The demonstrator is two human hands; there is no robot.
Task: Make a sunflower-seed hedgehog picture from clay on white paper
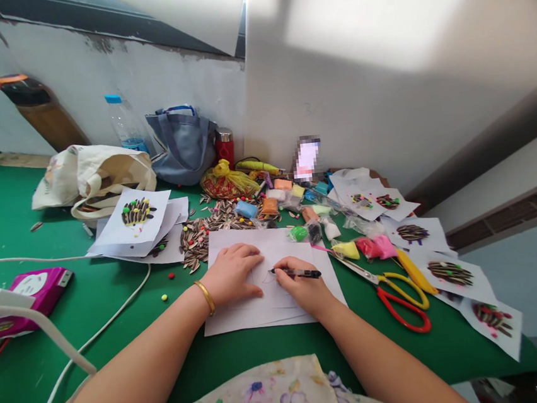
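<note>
My right hand is closed round a black pen, its tip touching a white sheet of paper on the green table. My left hand, with a gold bangle at the wrist, lies flat on the same sheet, fingers together and holding nothing. Faint pen lines show on the paper between the hands.
A heap of sunflower seeds lies behind the paper. Bags of coloured clay, scissors with red and yellow handles, finished seed pictures, cloth bags, a bottle, a pink device and white cables surround it.
</note>
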